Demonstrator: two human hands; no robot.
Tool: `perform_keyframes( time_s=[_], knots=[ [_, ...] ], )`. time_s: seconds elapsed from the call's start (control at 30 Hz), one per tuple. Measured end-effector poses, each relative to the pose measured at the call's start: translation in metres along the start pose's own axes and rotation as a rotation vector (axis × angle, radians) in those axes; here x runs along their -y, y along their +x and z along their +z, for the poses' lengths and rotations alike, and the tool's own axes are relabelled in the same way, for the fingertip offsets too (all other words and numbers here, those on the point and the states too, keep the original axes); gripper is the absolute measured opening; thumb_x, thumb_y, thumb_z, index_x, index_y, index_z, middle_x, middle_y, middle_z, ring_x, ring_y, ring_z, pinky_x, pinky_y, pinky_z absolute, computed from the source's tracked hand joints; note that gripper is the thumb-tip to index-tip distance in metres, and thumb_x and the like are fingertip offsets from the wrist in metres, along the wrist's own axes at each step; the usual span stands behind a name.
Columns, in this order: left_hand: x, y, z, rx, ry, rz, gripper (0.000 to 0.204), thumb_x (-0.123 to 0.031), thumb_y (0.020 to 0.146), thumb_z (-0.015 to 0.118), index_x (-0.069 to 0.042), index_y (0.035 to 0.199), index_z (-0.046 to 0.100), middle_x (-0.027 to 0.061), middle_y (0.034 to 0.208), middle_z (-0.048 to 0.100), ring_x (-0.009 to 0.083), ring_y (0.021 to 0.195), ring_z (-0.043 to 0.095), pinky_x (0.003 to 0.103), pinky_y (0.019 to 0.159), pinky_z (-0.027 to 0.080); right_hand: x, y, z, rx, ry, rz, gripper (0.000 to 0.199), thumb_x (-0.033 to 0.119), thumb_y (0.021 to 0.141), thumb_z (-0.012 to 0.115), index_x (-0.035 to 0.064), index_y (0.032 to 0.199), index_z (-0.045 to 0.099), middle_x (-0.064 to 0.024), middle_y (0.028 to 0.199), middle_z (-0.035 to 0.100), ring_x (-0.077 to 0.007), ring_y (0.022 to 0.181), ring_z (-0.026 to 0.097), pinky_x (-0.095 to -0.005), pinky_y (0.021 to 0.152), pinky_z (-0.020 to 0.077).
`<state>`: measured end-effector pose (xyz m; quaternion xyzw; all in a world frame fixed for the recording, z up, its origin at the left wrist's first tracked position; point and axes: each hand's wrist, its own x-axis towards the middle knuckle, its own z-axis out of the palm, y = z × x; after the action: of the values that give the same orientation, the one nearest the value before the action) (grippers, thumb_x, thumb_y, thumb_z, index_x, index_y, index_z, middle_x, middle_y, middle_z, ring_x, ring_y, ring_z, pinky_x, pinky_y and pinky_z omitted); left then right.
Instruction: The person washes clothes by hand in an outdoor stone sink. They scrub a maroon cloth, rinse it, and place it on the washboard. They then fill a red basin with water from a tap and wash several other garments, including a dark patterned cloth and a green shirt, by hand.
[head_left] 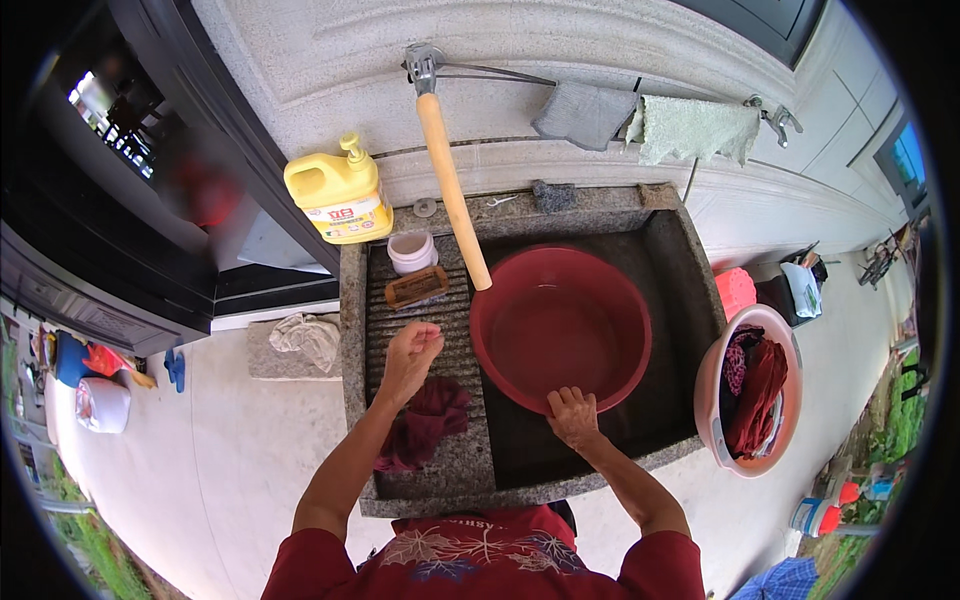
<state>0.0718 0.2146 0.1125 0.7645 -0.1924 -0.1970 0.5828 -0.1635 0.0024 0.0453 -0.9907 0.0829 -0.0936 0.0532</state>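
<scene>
A red plastic basin (637,375) with water in it stands in the dark stone sink (668,290). My right hand (573,415) is closed over its near rim, fingers on the inside. Over the ribbed washboard part (452,300) on the left, my left hand (410,360) is raised with curled fingers; whatever they may hold is hidden. Below that hand lies a crumpled dark red cloth (430,420). A wooden scrub brush (416,288) and a small white tub (412,252) sit on the ribs farther back. A tan tube (450,180) hangs from the tap (422,65) to the basin's left rim.
A yellow pump jug (340,198) stands behind the sink's left corner. A pink basin of clothes (708,400) is at the right. Grey (585,113) and pale green (695,128) cloths hang on the wall. A pale cloth (307,342) lies on a stone block at left.
</scene>
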Motion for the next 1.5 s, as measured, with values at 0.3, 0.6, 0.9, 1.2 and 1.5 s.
perform_keyframes(
  time_s=[0.3,0.6,0.9,1.2,1.5],
  knots=[
    [0.004,-0.026,0.011,0.173,-0.048,-0.110,0.021,-0.011,0.083,0.064,0.001,0.099,0.059,0.0080,0.093,0.062,0.0127,0.086,0.059,0.026,0.075,0.048,-0.012,-0.001,0.061,0.515,0.029,0.206,0.042,0.012,0.073,0.062,0.0225,0.113,0.053,-0.0045,0.107,0.053,-0.0242,0.105,0.051,-0.0469,0.082,0.0393],
    [0.008,-0.031,-0.011,0.115,-0.029,-0.104,0.020,-0.011,0.083,0.065,0.000,0.098,0.060,0.0066,0.090,0.063,0.0114,0.084,0.058,0.024,0.074,0.047,-0.030,-0.010,0.029,0.701,-0.014,0.185,0.044,0.013,0.076,0.059,0.0247,0.118,0.052,-0.0034,0.112,0.053,-0.0251,0.110,0.049,-0.0508,0.083,0.0406],
    [0.004,-0.036,0.005,0.185,-0.101,-0.126,0.018,-0.010,0.084,0.064,0.000,0.098,0.059,0.0055,0.091,0.062,0.0109,0.082,0.057,0.024,0.073,0.046,-0.026,-0.019,-0.036,0.551,0.290,0.125,0.027,0.017,0.075,0.060,0.0152,0.102,0.058,-0.0080,0.097,0.059,-0.0310,0.095,0.057,-0.0468,0.074,0.0478],
    [0.003,-0.046,0.018,0.244,-0.135,-0.169,0.019,-0.012,0.085,0.063,0.001,0.099,0.059,0.0071,0.092,0.061,0.0118,0.085,0.057,0.025,0.074,0.047,-0.082,0.025,-0.108,0.220,0.679,0.328,0.020,0.015,0.074,0.069,0.0025,0.074,0.053,-0.0191,0.067,0.056,-0.0395,0.067,0.056,-0.0419,0.054,0.0411],
    [0.019,-0.058,0.010,0.189,-0.145,-0.211,0.018,-0.011,0.085,0.063,0.001,0.097,0.059,0.0047,0.089,0.061,0.0099,0.081,0.057,0.024,0.072,0.046,-0.031,0.000,-0.052,0.040,0.361,0.180,0.014,-0.001,0.065,0.059,0.0044,0.076,0.051,-0.0164,0.074,0.058,-0.0370,0.073,0.058,-0.0456,0.060,0.0470]
  ],
)
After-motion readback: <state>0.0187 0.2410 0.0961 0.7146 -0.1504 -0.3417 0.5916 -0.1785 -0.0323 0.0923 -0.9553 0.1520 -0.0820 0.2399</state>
